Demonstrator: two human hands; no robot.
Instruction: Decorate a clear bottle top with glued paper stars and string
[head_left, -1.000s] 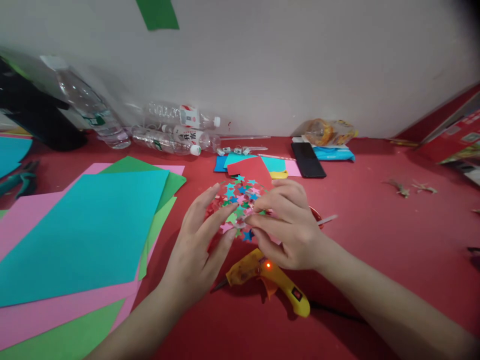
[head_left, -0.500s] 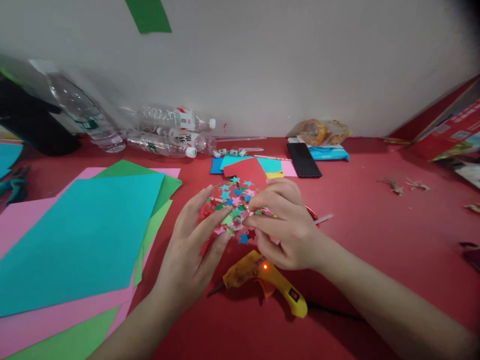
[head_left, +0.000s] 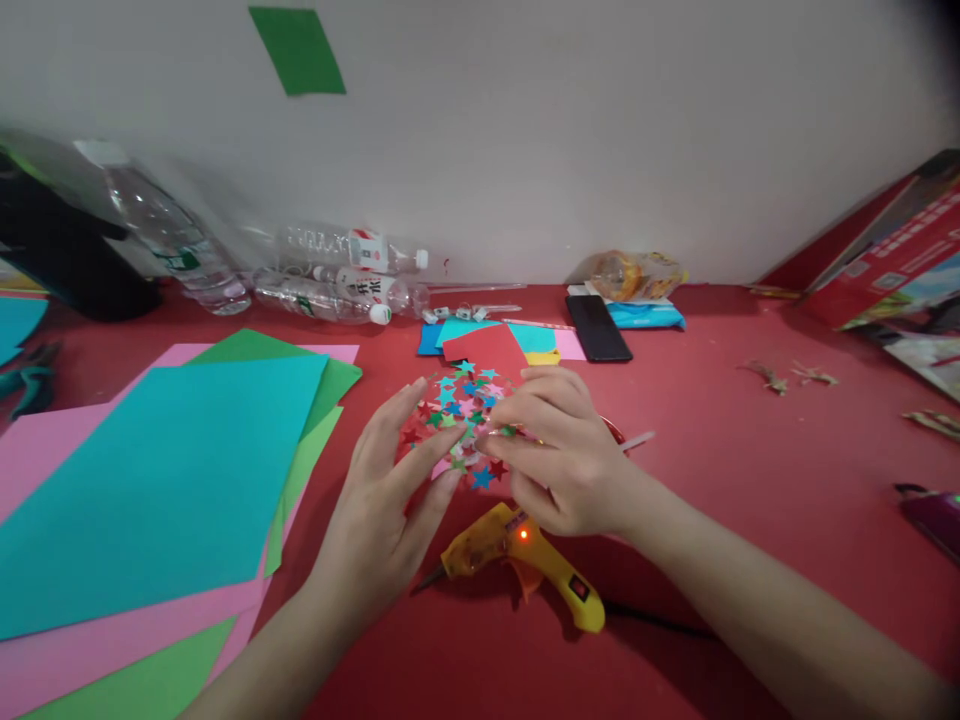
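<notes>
Many small paper stars [head_left: 482, 477] in blue, red, pink and green form a round cluster in front of me; clear plastic shows among them. My left hand [head_left: 386, 490] curves along the cluster's left side, fingers apart, the tips at or close to the stars. Over the right side, my right hand [head_left: 566, 450] pinches thumb and fingers together; what lies between them is too small to make out. Just below the hands lies a yellow hot glue gun [head_left: 525, 560], its orange light lit and its nozzle pointing left.
Turquoise paper [head_left: 172, 480] tops a stack of pink and green sheets at left. Clear bottles [head_left: 322, 295] lie along the wall. A black phone [head_left: 600, 330] rests beside a blue packet [head_left: 645, 315]. Pliers [head_left: 34, 380] lie far left. The glue gun's cord [head_left: 660, 620] runs right.
The whole view has shifted slightly, with the wall showing more. Both hands keep nearly the same pose over the stars, the right fingers having moved a little.
</notes>
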